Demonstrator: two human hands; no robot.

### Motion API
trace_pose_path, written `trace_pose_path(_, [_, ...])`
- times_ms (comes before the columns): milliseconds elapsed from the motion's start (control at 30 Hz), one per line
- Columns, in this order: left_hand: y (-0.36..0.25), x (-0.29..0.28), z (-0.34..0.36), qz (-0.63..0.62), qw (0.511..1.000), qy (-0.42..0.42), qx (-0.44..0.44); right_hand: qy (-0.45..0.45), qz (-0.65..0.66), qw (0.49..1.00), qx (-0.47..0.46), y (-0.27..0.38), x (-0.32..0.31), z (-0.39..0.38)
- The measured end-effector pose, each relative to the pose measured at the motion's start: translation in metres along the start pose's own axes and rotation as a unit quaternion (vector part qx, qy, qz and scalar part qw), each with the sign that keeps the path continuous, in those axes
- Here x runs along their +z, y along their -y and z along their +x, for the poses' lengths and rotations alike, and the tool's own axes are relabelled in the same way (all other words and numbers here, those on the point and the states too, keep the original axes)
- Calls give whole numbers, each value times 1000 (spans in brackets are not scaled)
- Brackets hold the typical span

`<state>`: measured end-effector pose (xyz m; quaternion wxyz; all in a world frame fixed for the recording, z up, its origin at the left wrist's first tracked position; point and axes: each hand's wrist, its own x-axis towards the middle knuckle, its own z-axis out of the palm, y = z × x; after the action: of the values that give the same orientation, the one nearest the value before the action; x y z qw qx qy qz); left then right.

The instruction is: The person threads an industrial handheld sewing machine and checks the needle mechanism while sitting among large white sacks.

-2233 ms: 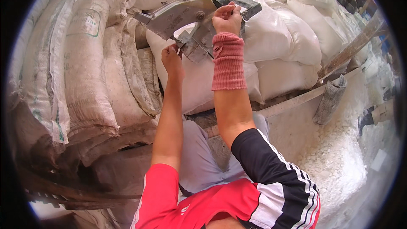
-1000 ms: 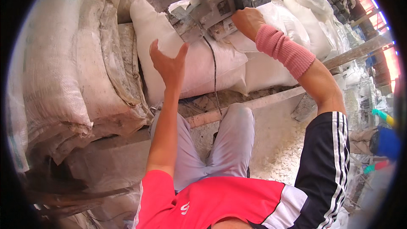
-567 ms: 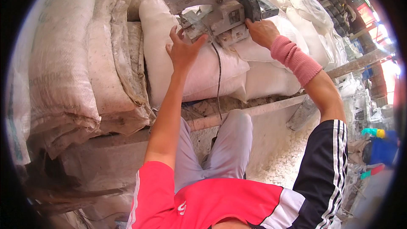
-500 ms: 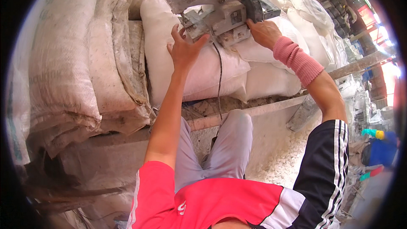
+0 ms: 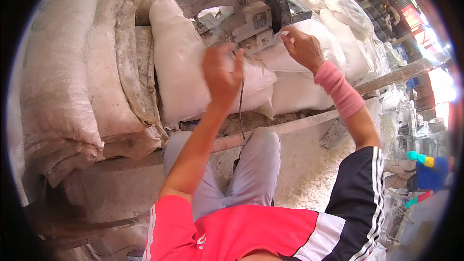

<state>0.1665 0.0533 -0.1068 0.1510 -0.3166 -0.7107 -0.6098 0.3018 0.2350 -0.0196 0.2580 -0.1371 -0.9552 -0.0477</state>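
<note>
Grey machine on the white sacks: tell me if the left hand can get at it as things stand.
Probably yes: the left hand is raised right below the grey machine, nothing between them; the right hand is off to its other side.

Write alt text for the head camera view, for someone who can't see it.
A person's two bare hands reach up to a grey metal sewing machine resting on stacked white sacks. The left hand is raised just below it with fingers spread, and the right hand, with a pink wristband, touches its right side. A dark cord hangs down.
</note>
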Motion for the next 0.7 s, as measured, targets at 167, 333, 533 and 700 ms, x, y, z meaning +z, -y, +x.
trace_pose_path(167, [-50, 82, 12, -316, 945, 70, -47, -185, 56, 973, 125, 12, 2, 18])
trace_pose_path(333, [-79, 111, 40, -447, 762, 309, -351, -134, 39, 985, 99, 9, -8, 54])
trace_pose_path(533, [-58, 129, 49, -414, 747, 418, -310, -9, -94, 991, 99, 11, -4, 58])
trace_pose_path(700, [-63, 139, 25, -395, 838, 303, -221, -20, -180, 977, 116, 9, 6, 52])
